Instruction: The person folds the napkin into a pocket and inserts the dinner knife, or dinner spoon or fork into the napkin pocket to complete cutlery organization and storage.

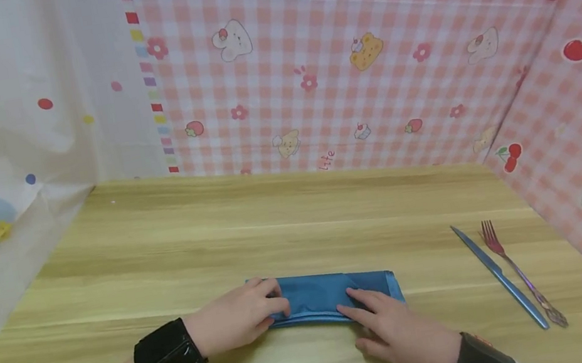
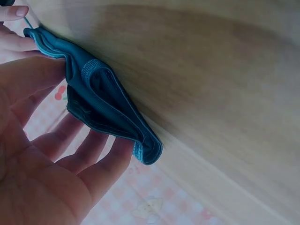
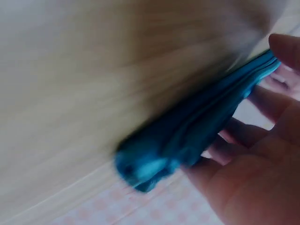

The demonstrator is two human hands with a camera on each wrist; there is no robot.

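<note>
A blue cloth (image 1: 314,292), folded into a long flat strip, lies on the wooden table. Over its left part, my left hand (image 1: 240,316) has bent fingers on top and the thumb at the near edge, gripping the layers. Stitched hems and open folds at the cloth's end (image 2: 112,101) show in the left wrist view. My right hand (image 1: 391,327) rests extended fingertips on the right part, its thumb lower down by the near edge. The right wrist view shows the layered cloth (image 3: 187,124) blurred beneath those fingers.
On the right of the wooden table (image 1: 286,220) lie a bluish table knife (image 1: 500,276) and a purple-tinted fork (image 1: 519,272), side by side. A pink checked sheet (image 1: 329,61) stands behind and to the right; a white patterned sheet (image 1: 38,63) hangs at left.
</note>
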